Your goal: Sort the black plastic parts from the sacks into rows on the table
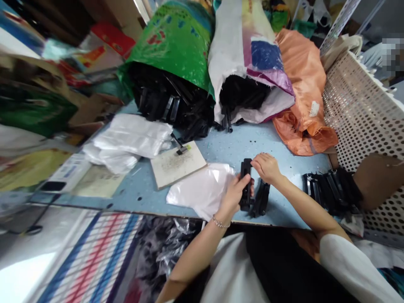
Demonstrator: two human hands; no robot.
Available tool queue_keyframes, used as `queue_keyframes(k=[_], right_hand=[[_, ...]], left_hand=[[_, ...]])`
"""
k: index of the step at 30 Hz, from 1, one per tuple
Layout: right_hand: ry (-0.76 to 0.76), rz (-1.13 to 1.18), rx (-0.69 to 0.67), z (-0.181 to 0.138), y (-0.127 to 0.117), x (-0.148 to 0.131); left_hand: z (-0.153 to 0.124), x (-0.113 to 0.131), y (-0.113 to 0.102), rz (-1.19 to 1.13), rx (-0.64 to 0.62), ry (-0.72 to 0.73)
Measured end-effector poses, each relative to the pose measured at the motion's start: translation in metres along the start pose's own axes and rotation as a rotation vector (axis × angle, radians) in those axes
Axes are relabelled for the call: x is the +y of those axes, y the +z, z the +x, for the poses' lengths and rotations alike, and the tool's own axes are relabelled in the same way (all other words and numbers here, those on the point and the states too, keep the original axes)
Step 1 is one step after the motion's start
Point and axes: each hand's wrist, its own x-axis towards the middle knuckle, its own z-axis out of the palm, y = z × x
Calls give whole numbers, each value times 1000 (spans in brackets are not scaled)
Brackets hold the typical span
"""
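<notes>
My left hand (235, 194) is wrapped around a long black plastic part (245, 182) held upright over the blue table (240, 145). My right hand (267, 167) pinches the top end of the same part, fingers curled. Just to the right of it, a few more black parts (261, 198) lie on the table beside my right wrist. A clear plastic bag (202, 189) lies flat under and left of my left hand.
A green sack (176, 46) and a white sack (233, 50) full of black parts lie open at the back, beside an orange sack (303, 88). A row of black parts (331, 189) sits by a perforated basket (362, 122). A board (177, 165) and white bags (129, 141) lie left.
</notes>
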Motion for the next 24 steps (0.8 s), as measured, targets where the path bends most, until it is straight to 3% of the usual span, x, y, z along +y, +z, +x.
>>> queue_keyframes(k=[2,6,8,10,12,14,18,21,24], right_hand=[[-23,46,-22,-9,-2,-14],[-292,20,-11,-39,1,-48],[-324,-8,0,-50,6,-57],[-325,39,-84,-48,10,-54],[-295,194,-258,-29,15,-39],[-117,360,-383,7,25,-18],[678,343,-313,108,66,21],[843,344,-280,165,96,35],[857,448,-289,183,106,41]], left_hand=[[3,3,-4,-23,65,31],[9,9,-9,-70,110,6],[13,6,-12,-6,131,34],[19,-2,-19,77,206,108],[24,-16,-28,133,283,152],[27,-35,-35,214,306,160],[20,-74,-35,441,242,353],[15,-87,-33,438,192,439],[17,-80,-41,421,148,385]])
